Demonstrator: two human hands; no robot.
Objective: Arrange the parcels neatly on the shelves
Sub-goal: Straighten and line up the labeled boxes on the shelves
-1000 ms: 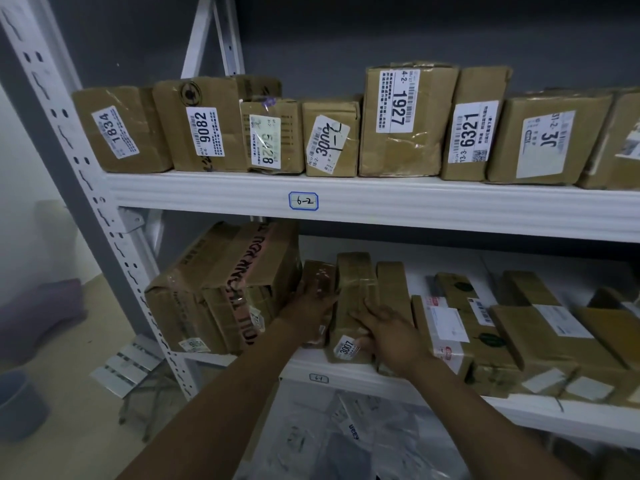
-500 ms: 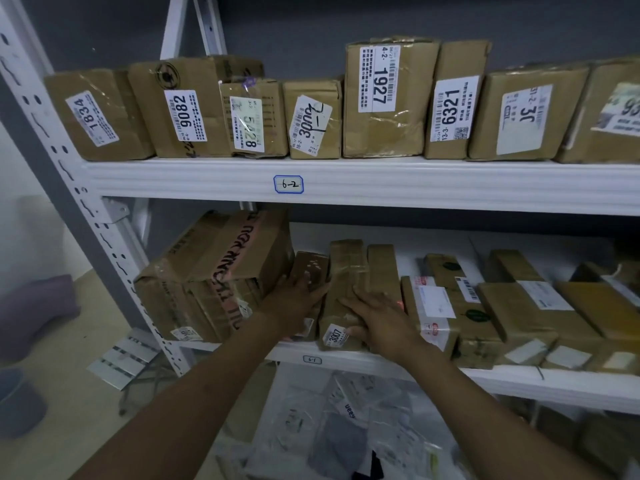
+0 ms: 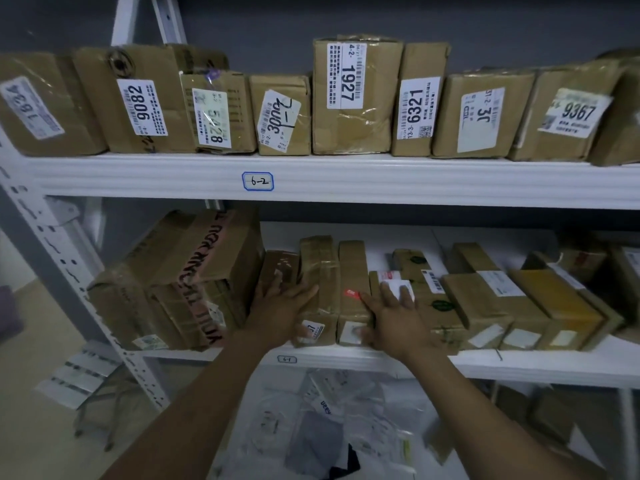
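Head view: my left hand (image 3: 280, 308) and right hand (image 3: 394, 318) lie flat, fingers spread, on the narrow parcels (image 3: 320, 268) on the lower shelf (image 3: 540, 367). I judge I'm squaring them up; the next move calls for pressing them snug together.

Count two loaded shelves, the upper shelf (image 3: 450, 181) and the lower shelf (image 3: 536, 365), each with one handwritten tag: tag 6-2 (image 3: 257, 181) and tag 6-1 (image 3: 287, 359). On the upper shelf you have eight front-labelled parcels: parcel 1834 (image 3: 45, 109), parcel 9082 (image 3: 138, 98), parcel 5428 (image 3: 214, 116), the hand-marked parcel (image 3: 282, 116), parcel 1927 (image 3: 356, 98), parcel 6321 (image 3: 417, 105), the pale-label parcel (image 3: 481, 119) and parcel 9367 (image 3: 568, 112), plus one edge parcel (image 3: 620, 116) cut by the frame. On the lower shelf you have three side by side, the left narrow parcel (image 3: 278, 268), the middle narrow parcel (image 3: 318, 265) and the right narrow parcel (image 3: 353, 268), and two hands, the left hand (image 3: 280, 306) and the right hand (image 3: 393, 317); the flat parcels (image 3: 485, 299) to their right overlap too much to count.
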